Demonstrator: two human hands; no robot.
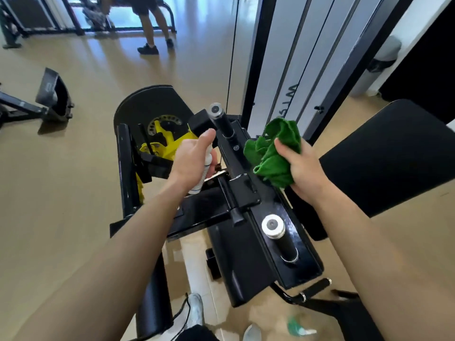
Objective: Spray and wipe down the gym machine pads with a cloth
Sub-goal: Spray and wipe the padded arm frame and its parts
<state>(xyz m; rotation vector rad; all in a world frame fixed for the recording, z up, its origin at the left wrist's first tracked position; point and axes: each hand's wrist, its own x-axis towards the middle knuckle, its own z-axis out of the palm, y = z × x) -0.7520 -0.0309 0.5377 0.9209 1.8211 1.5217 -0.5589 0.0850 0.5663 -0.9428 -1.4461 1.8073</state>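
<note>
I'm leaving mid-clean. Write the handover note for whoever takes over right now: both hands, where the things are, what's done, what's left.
Left hand: grips the white spray bottle, thumb on top, over the machine's black frame.
Right hand: grips the bunched green cloth at the frame, beside the big black pad.
Done: cannot tell; no spray or wipe marks show on the pad.
Left: probably spray the big pad, wipe it with the cloth, then do the other pads.
</note>
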